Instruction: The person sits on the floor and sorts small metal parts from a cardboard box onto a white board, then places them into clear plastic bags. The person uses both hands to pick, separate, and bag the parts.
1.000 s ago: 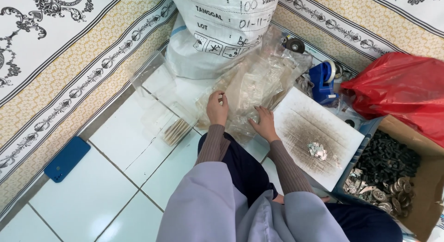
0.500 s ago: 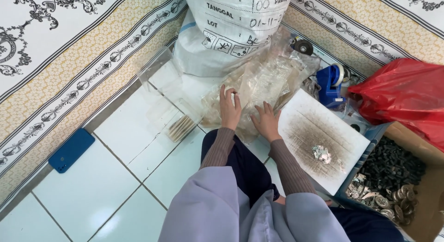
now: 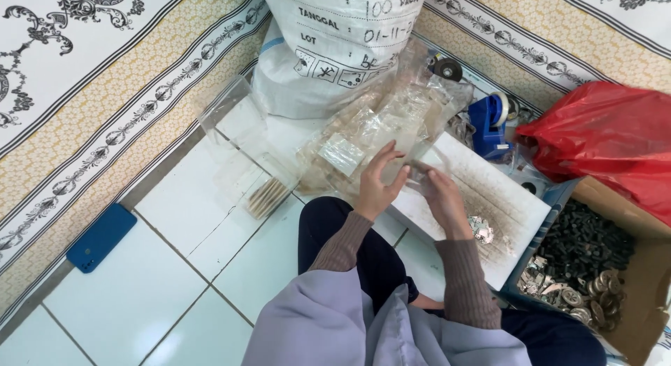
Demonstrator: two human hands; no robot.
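On the white tiled floor [image 3: 126,296], in front of the person's knees, both hands work at a heap of small clear plastic bags [image 3: 381,132] that spills out from the foot of a big white sack [image 3: 328,44]. The left hand [image 3: 377,181] is raised with its fingers spread and loosely curled, palm turned toward the right, and it touches a clear bag at the near edge of the heap. The right hand [image 3: 440,198] lies just beside it, fingers stretched forward and partly bent over the same thin plastic; the film is so clear that I cannot tell for sure whether either hand pinches it or only rests against it.

Under the right hand lies a flat white board [image 3: 503,191], dusted with dark specks, with a small cluster of shiny metal bits [image 3: 481,230] on it. To the right of the board stands an open cardboard box [image 3: 646,268] holding dark small parts and, at its near end, silvery round pieces. Behind the box sits a red plastic bag [image 3: 608,139], and next to that a blue tape dispenser [image 3: 489,125].

To the left of the heap stands a clear plastic tray [image 3: 241,139] with a bundle of thin wooden sticks [image 3: 265,197] at its near end. Well apart from these, by the patterned mat [image 3: 91,114] on the far left, a blue phone [image 3: 101,238] lies flat on the tiles.
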